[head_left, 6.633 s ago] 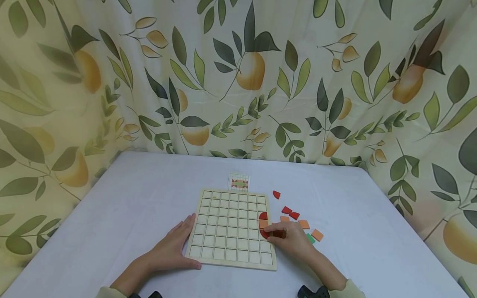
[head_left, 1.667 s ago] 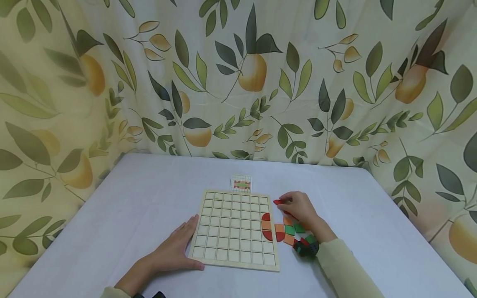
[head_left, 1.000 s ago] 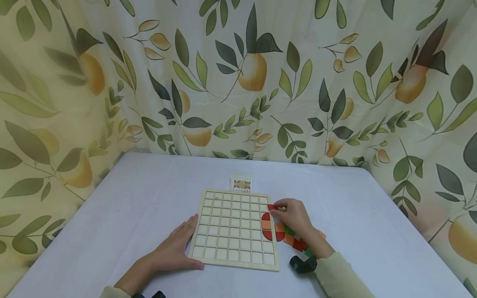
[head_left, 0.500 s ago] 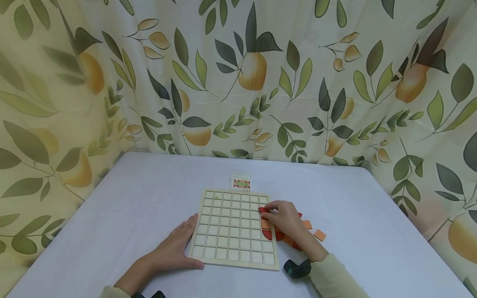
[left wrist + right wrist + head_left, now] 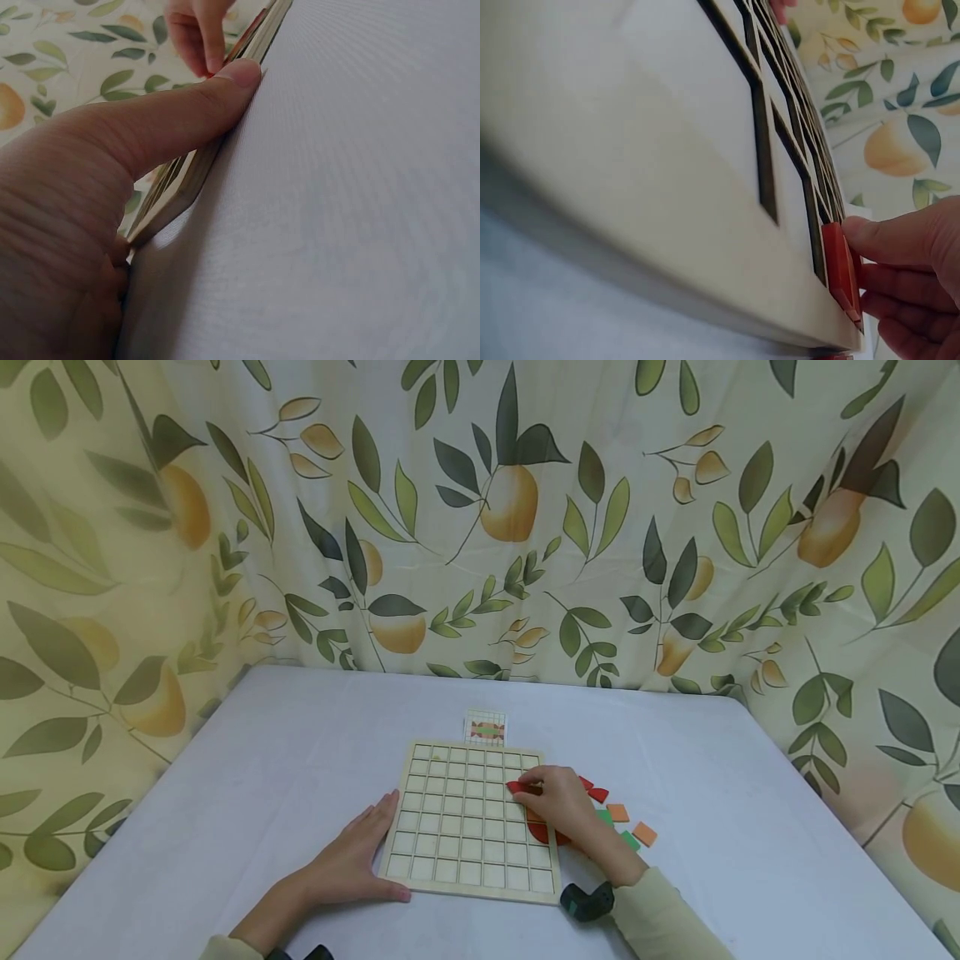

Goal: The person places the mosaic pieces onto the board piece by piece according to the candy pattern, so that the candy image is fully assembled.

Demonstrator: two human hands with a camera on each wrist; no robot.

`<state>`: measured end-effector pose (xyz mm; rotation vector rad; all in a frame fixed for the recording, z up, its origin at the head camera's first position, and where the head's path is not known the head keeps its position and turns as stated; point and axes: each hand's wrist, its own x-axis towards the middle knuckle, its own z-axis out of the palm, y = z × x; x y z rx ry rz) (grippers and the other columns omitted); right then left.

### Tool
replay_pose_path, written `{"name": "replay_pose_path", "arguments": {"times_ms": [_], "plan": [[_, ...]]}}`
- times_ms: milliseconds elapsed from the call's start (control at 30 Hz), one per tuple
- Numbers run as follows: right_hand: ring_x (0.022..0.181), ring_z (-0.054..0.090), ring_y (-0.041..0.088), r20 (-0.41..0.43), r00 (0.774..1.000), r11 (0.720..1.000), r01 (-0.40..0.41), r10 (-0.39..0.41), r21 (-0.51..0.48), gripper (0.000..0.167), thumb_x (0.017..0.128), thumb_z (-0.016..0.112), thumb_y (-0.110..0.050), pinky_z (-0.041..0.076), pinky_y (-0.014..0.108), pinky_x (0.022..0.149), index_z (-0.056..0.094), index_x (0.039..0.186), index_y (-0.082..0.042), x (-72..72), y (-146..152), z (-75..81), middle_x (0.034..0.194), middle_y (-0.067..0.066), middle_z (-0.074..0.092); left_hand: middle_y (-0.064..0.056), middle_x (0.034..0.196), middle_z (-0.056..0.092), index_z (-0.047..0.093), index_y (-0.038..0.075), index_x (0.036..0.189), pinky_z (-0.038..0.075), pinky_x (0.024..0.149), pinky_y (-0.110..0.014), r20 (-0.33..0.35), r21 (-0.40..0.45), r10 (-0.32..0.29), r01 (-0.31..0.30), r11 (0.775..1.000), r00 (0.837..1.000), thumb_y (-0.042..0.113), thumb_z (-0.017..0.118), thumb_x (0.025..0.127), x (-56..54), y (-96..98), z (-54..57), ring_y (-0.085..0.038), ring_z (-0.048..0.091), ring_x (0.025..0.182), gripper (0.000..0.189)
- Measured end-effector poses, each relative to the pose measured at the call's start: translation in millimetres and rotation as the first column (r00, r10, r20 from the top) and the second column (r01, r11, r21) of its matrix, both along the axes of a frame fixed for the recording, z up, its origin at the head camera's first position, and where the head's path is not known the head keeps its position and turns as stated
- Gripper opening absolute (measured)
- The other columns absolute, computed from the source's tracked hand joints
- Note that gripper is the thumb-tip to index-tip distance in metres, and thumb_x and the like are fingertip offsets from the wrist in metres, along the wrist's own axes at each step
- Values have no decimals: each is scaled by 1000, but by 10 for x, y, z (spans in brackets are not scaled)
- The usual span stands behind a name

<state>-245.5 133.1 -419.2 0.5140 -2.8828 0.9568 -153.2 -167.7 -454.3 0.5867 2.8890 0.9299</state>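
Observation:
A pale wooden grid board (image 5: 459,829) lies on the table. My left hand (image 5: 337,862) rests against its left and front edges, fingers straight along the side; in the left wrist view the thumb (image 5: 180,120) lies along the front edge. Over the board's right side, my right hand (image 5: 567,803) pinches a red piece with a rounded edge (image 5: 513,787) between thumb and fingers. Just below that hand, a red rounded piece (image 5: 537,832) sits in the right column, an orange square (image 5: 533,816) above it. A red piece (image 5: 841,266) shows in the grid in the right wrist view.
Beyond the board's far edge lies a small pattern card (image 5: 486,728). To the right are loose pieces: an orange square (image 5: 645,834), a green one (image 5: 630,841), a red one (image 5: 598,795) and several more, partly hidden by the right arm. A leaf-patterned curtain (image 5: 465,527) hangs behind the table.
Earlier, my right hand took a red piece from beside the board's upper right. It has since carried it left and nearer, over the grid's right columns. The left hand stays put.

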Motion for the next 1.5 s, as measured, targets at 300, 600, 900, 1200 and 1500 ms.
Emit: {"name": "replay_pose_path", "arguments": {"times_ms": [300,600,900,1200,1500], "plan": [[83,58,13,16,1000,1000,-17,17,3,27,74,78,-17,51,30,73,72,97,-5,-10,16,21,94,1,67,-12,151,15,8,3,147,12,109,-43,2,6,-2,2,1000,1000,74,67,55,0,5,7,-25,14,137,131],[93,58,20,91,994,998,-54,57,-40,18,79,71,-4,50,38,80,72,97,-7,-88,-2,105,95,0,66,-12,151,15,9,3,147,13,109,-44,0,6,1,-1,1000,1000,74,67,55,0,-5,-8,-26,14,137,130],[85,59,15,166,983,995,-73,83,-69,17,79,70,0,52,34,79,73,94,-7,-130,-29,85,85,-3,65,-11,151,14,8,4,147,12,109,-43,-1,16,-12,12,1000,1000,74,68,55,-2,-14,-11,-26,14,137,130],[83,59,15,129,988,996,-84,85,-16,16,79,70,-3,52,33,77,72,95,-6,-85,-49,115,85,-2,66,-11,151,14,8,4,147,13,109,-43,-1,15,-8,8,1000,1000,74,68,56,-1,-17,-12,-25,14,137,130],[88,59,17,132,981,989,-146,142,20,20,77,72,-1,52,33,79,71,98,-4,-88,-32,153,90,0,66,-12,151,14,8,3,147,12,109,-43,2,13,-11,11,1000,1000,73,68,56,4,-14,5,-26,13,137,129]]}}
